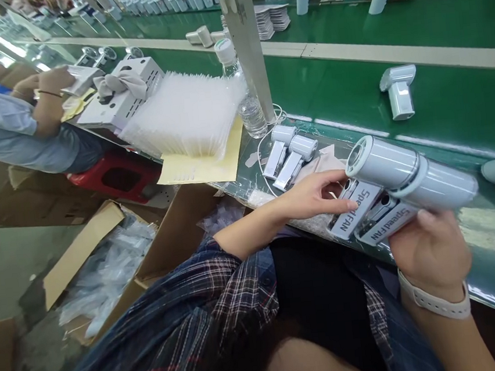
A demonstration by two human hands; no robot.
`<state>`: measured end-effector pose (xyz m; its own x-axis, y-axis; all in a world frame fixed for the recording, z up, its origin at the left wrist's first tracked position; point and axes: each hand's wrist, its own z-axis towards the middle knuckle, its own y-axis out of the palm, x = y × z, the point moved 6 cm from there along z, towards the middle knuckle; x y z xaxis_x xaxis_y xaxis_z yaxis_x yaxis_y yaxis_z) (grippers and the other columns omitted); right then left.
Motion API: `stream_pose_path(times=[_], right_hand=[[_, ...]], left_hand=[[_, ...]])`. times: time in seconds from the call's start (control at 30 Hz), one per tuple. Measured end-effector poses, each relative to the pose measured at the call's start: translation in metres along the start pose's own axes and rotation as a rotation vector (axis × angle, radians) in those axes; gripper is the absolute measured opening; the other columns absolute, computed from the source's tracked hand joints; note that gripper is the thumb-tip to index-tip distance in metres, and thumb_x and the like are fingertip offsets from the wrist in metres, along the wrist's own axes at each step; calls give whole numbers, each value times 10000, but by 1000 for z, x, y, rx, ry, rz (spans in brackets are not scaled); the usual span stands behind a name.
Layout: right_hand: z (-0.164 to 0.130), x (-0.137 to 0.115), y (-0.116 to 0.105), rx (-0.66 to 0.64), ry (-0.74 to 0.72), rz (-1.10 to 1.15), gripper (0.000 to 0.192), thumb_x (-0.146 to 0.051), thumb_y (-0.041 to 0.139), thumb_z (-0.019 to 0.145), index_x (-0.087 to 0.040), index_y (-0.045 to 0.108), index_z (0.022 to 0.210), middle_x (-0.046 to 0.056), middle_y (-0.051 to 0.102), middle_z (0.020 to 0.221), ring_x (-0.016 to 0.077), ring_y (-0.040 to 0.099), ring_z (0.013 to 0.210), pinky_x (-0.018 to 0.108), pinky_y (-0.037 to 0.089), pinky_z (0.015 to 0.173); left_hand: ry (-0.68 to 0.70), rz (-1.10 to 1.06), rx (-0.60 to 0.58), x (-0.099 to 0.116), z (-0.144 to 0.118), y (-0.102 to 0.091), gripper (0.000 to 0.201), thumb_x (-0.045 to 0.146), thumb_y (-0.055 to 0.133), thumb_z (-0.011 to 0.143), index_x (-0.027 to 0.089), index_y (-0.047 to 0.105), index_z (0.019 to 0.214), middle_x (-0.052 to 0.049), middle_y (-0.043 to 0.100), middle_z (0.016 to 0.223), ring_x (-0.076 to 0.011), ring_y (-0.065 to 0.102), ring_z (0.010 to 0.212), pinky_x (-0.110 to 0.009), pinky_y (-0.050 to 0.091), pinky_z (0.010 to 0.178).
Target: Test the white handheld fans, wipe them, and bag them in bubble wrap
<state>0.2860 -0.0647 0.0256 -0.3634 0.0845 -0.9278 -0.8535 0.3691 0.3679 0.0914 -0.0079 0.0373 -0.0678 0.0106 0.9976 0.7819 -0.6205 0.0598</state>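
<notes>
Two pale blue-grey handheld fans stand side by side over the table's front edge, their grey handle faces printed "Speed FAN". My left hand (pixel 321 196) has its fingers closed against the handle of the left fan (pixel 383 161), beneath its round head. Wrapped around the handle of the right fan (pixel 440 181) from below is my right hand (pixel 433 249), with a pale band on the wrist. The heads of both fans touch or nearly touch. Just left of my left hand, two similar fans (pixel 293 160) lie on the table beside a pale cloth (pixel 321 161).
A stack of clear plastic bags (pixel 187 109) rests on yellow paper (pixel 211 168), near a water bottle (pixel 248 106) and a metal post (pixel 247 45). Another fan (pixel 399 92) lies on the green conveyor (pixel 330 96). Below is a carton of plastic (pixel 106 263). A co-worker (pixel 18 126) sits left.
</notes>
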Motion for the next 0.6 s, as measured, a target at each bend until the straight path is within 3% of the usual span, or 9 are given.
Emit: stream_pose_path(times=[0.07,0.13,0.2,0.27,0.37,0.47,0.53,0.6], right_hand=[[-7,-11,1,-83,-120,-148,518,-249,931,658,-300,765,1147,64,783,1250,345,694,1339,600,534,1222],[-14,-23,4,-198,-261,-254,667,-221,1019,592,-306,747,1195,72,780,1297,350,666,1401,623,442,1305],[-18,-30,9,-328,-354,-280,649,-285,1066,579,-301,745,1143,80,802,1287,362,650,1444,654,389,1338],[-20,-33,11,-391,-425,-298,594,-361,1076,605,-297,748,1096,79,825,1259,368,639,1470,675,392,1333],[-22,-37,11,-423,-579,-357,558,-396,1039,689,-315,744,1155,63,829,1295,367,647,1469,692,446,1291],[-28,-35,15,-511,-713,-404,526,-384,963,807,-336,716,1269,56,811,1355,366,670,1445,689,499,1244],[-29,-28,17,-577,-692,-389,544,-362,908,872,-341,687,1369,59,786,1403,359,699,1407,666,537,1217],[-27,-20,16,-614,-645,-362,639,-337,894,881,-329,643,1469,83,743,1470,359,737,1346,622,593,1161]], left_hand=[[67,136,14,3,-1,-2,419,453,874,825,172,788,1124,-82,761,1035,-219,694,906,-351,578,824],[185,271,56,6,-2,-4,383,427,867,818,185,806,1109,-102,800,1109,-270,745,1025,-402,597,958],[358,365,113,10,-3,-5,358,460,824,890,223,822,1159,-119,810,1282,-321,751,1245,-482,552,1144],[583,455,162,16,-7,-4,306,451,725,1007,275,817,1239,-101,787,1405,-312,704,1401,-529,491,1236],[848,667,232,24,-19,2,285,347,614,1101,312,771,1337,-69,797,1401,-253,697,1425,-524,472,1264],[958,828,316,29,-29,5,273,315,579,1130,299,746,1346,-50,815,1339,-200,703,1368,-458,477,1272],[965,901,356,26,-30,5,252,341,595,1128,305,747,1326,-36,821,1254,-193,697,1275,-423,506,1226],[908,959,326,16,-22,4,248,380,639,1107,300,753,1311,-46,809,1158,-201,683,1157,-404,535,1149]])
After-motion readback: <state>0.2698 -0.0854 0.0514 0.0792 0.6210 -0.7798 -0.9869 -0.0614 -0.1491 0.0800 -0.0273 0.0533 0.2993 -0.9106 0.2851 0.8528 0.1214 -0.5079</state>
